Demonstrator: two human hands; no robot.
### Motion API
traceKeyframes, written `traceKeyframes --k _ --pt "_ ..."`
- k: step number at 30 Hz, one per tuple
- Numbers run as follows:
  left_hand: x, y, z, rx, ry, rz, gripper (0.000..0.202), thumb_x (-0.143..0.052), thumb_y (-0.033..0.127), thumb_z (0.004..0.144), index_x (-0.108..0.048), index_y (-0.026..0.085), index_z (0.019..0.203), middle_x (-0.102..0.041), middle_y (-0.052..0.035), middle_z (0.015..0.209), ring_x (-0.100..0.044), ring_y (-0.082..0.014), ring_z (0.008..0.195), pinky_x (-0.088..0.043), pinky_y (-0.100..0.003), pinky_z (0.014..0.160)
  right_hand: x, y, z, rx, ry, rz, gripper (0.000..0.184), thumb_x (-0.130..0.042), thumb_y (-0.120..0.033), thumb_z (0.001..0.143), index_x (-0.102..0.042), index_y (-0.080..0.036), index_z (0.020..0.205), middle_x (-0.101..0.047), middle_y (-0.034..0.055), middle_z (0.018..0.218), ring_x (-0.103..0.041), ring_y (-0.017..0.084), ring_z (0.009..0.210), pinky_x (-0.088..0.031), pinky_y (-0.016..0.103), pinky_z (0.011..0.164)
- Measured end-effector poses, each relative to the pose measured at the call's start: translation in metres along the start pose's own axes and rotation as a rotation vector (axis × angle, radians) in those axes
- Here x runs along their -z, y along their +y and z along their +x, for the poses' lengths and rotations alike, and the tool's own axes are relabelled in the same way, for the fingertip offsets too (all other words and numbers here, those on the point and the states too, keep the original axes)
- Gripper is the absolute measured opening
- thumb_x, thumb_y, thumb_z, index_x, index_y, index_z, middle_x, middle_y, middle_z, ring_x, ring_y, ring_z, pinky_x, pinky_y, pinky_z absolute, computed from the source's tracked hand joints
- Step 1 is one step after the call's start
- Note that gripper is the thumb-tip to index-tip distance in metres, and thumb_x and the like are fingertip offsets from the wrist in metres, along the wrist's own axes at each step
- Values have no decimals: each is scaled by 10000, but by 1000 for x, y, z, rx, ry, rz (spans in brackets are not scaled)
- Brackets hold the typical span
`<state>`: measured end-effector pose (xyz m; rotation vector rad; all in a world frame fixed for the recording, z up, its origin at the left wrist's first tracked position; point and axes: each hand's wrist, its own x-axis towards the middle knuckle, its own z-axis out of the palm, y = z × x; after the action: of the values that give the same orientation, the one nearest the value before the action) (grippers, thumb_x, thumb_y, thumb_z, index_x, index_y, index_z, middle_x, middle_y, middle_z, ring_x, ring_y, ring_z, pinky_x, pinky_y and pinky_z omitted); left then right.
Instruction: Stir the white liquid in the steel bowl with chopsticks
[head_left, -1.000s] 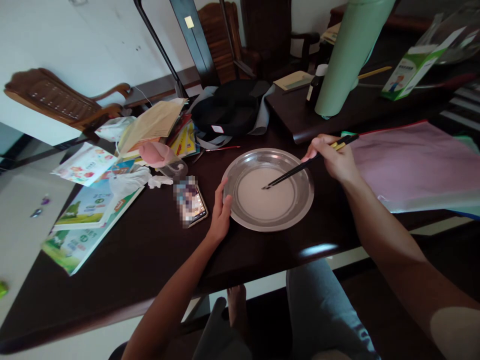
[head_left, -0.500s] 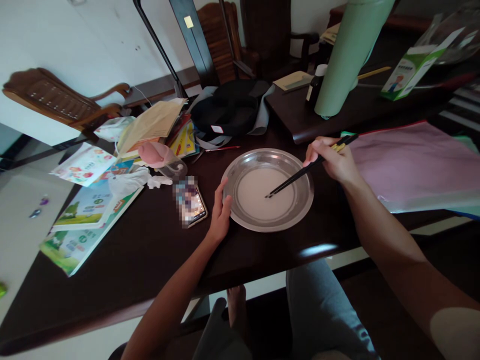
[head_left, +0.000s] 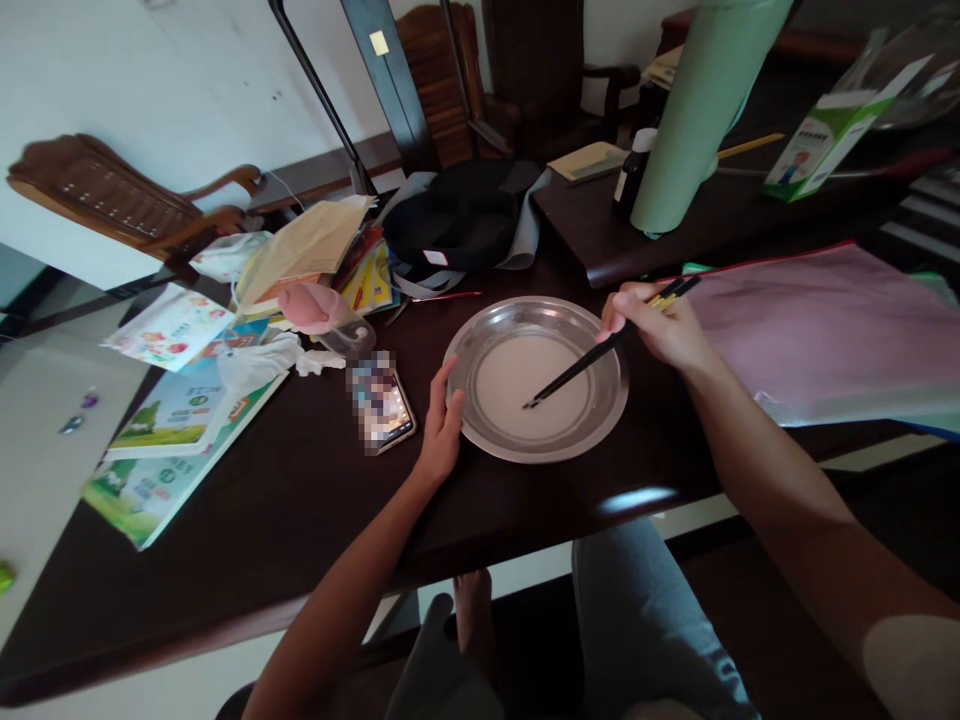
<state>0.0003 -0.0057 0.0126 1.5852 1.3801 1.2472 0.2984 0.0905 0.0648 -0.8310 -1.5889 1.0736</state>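
A round, shallow metal dish [head_left: 544,452] stands on the dark table, holding a whitish, milky liquid [head_left: 502,385]. My left hand [head_left: 442,425] grips the dish's left rim, thumb by the edge and fingers along the outer side. In my right hand [head_left: 656,320] is a pair of black chopsticks [head_left: 574,371] with gold-coloured upper parts. The chopsticks slant down to the left, and their tips are in the liquid near the dish's middle. Left of my left hand lies a phone [head_left: 386,405] with its screen lit.
Behind the dish lies a black bag [head_left: 457,215] with grey straps. A green bottle [head_left: 697,120] and a small dark bottle [head_left: 634,175] stand on a raised board. A pink sheer folder [head_left: 832,330] lies right; booklets [head_left: 169,410] and a pink-lidded cup [head_left: 322,315] lie left.
The chopstick tips have shifted slightly left and toward me in the liquid. My right hand has moved a little left with them. My left hand and the dish stay put.
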Motion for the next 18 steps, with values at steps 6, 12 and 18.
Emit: traceKeyframes --k 6,12,18 --pt "0 -3 0 3 3 -5 544 -427 504 957 -407 239 1431 -397 -97 1537 -343 -234 1442 -214 -421 1215 -2 -2 1 29 80 -43 361 -636 -512 846 -655 -223 632 -677 14 651 -661 165 665 -495 324 717" --pt "0 0 0 9 0 2 542 -419 505 960 -405 237 1432 -388 -97 1545 -357 -229 1434 -223 -412 1212 -1 -2 0 5 48 -4 416 -621 -550 840 -635 -220 587 -661 17 605 -636 166 607 -496 326 656" --pt "0 -1 0 12 9 -8 534 -426 498 959 -411 246 1429 -398 -94 1539 -361 -232 1430 -224 -429 1211 -4 -4 0 23 33 -90 375 -630 -563 827 -657 -229 657 -691 20 676 -668 175 691 -515 333 728"
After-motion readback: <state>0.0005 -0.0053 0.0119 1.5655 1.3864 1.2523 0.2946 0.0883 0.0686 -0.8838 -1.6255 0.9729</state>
